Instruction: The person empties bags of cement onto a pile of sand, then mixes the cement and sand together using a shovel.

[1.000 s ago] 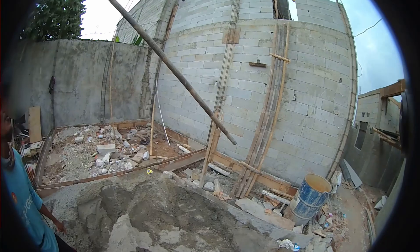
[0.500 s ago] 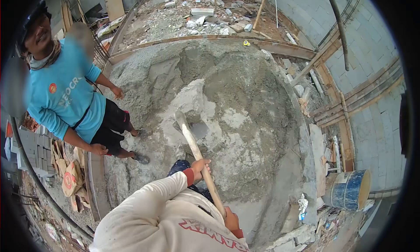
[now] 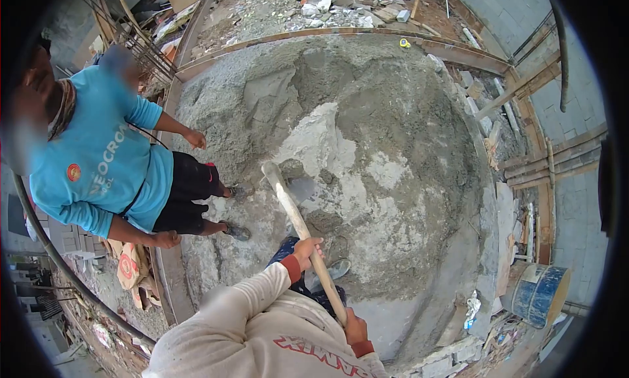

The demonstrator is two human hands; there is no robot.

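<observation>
The wooden handle (image 3: 303,237) of a hoe-type tool runs on a diagonal, from the wearer's chest at lower right up and left to the blade (image 3: 298,189), which rests in the grey mortar pile (image 3: 367,135). The blade appears partly buried; its exact shape cannot be read. The left hand (image 3: 306,250) is wrapped closed around the middle of the handle and is the hand nearer the blade. The right hand (image 3: 354,327) grips the butt end, fingers closed, close to the body. The working end thus lies ahead and to the left of both grips. A person in a blue shirt (image 3: 98,161) stands on the pile's left edge, apart from the tool. A blue drum (image 3: 540,293) lies at the right.
</observation>
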